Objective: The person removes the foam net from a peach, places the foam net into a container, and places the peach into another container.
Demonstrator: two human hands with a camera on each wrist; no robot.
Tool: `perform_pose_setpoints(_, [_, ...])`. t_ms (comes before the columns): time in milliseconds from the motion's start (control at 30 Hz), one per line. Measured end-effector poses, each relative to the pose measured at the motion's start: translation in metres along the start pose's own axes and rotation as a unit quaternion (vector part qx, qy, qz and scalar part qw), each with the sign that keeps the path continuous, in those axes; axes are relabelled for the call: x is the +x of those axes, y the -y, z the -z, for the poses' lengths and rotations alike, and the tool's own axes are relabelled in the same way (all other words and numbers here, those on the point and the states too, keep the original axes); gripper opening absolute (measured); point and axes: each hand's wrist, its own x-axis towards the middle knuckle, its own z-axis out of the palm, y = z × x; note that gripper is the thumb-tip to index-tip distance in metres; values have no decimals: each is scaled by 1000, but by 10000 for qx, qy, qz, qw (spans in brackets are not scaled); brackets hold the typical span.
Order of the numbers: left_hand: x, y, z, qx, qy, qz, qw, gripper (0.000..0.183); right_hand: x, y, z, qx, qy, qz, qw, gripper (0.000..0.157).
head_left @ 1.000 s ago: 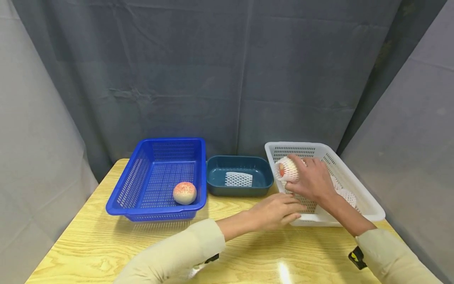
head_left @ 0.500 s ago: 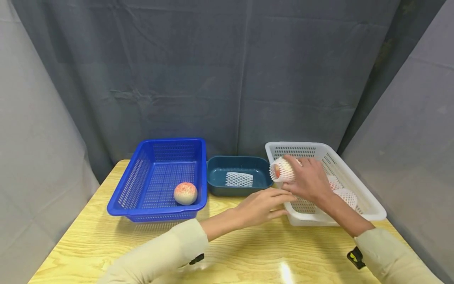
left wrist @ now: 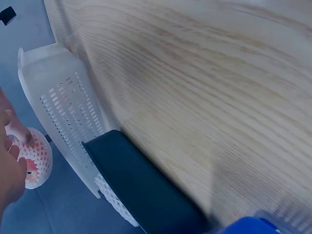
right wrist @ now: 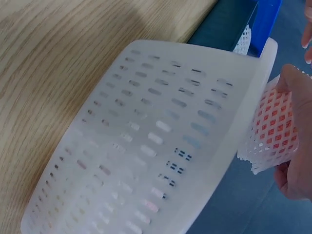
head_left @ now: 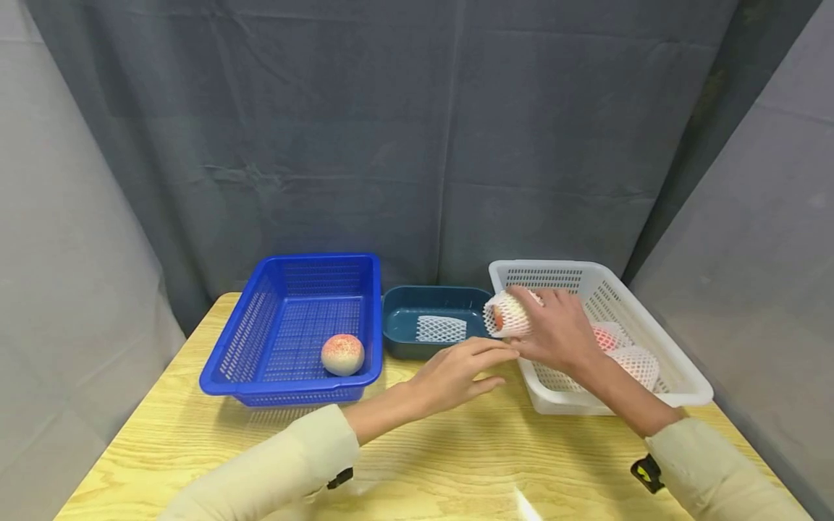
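My right hand (head_left: 554, 329) grips a peach (head_left: 511, 315) wrapped in a white foam net sleeve (right wrist: 273, 127), held over the left rim of the white basket (head_left: 677, 387). Reddish skin shows through the mesh and at the sleeve's open end. My left hand (head_left: 456, 373) is just to the left and lower, fingers extended toward the wrapped peach and holding nothing. Two more net-wrapped peaches (head_left: 635, 365) lie in the white basket, partly behind the right forearm. A bare peach (head_left: 342, 354) sits in the front right corner of the blue basket (head_left: 224, 362).
Between the two baskets stands a dark teal tub (head_left: 399, 347) with a flat, empty foam net (head_left: 441, 329) inside. All three stand on a wooden table (head_left: 417, 463). A grey curtain (head_left: 365, 145) hangs behind, and pale cloth (head_left: 769, 239) closes the right side.
My right hand has carried the wrapped peach left, from above the white basket to its left rim. My left hand has drawn back left, away from the basket.
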Motion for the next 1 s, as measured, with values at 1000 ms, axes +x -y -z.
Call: perform_pose_setpoints(1000, [-35, 12, 28, 146, -924, 786, 9925, 51, 7, 44, -1, 202, 52, 438, 9988, 79])
